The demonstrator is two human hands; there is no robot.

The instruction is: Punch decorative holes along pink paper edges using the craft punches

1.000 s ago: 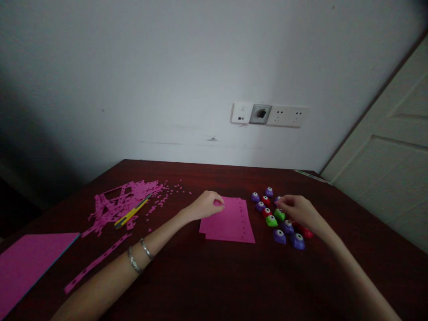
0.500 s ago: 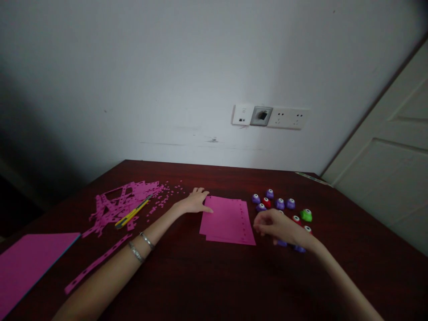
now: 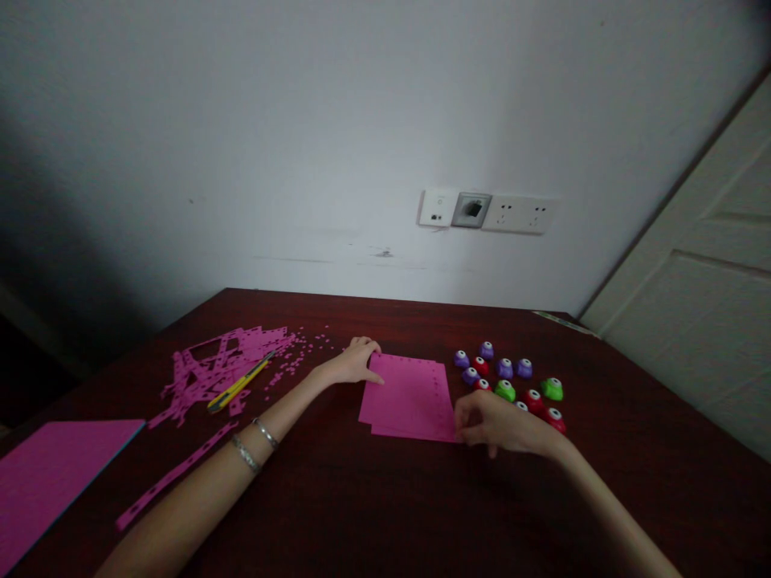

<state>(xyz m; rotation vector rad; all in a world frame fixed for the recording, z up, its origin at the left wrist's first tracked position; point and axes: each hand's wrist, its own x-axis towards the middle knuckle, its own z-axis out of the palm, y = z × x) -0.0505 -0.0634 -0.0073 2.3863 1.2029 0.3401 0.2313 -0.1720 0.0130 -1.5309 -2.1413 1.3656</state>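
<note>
Two pink sheets (image 3: 413,401), at least, lay stacked a little askew on the dark red bench (image 3: 337,506) between my two hands, with small holes along the top and right edges of the upper one. The fingers of my left hand (image 3: 352,365) were at the stack's upper left corner, with my thumb spread well away from them and resting on the paper. The fingers of my right hand (image 3: 499,423) were curled in close to my thumb at the lower right edge of the sheets; I cannot tell whether they had hold of the paper. Past that hand I counted five purple punches (image 3: 504,368), four red punches (image 3: 533,400) and two green punches (image 3: 552,389), each with a white top, and one more white top showed beside my hand, the rest of it hidden. I wore two bracelets (image 3: 246,454) on my left wrist. To the left were one heap of pink scraps (image 3: 265,339), one yellow cutter (image 3: 239,384) against it, loose bits (image 3: 280,373) too many to count, one long strip (image 3: 174,475) with holes, and one larger pink board (image 3: 66,466) nearest me.
</note>
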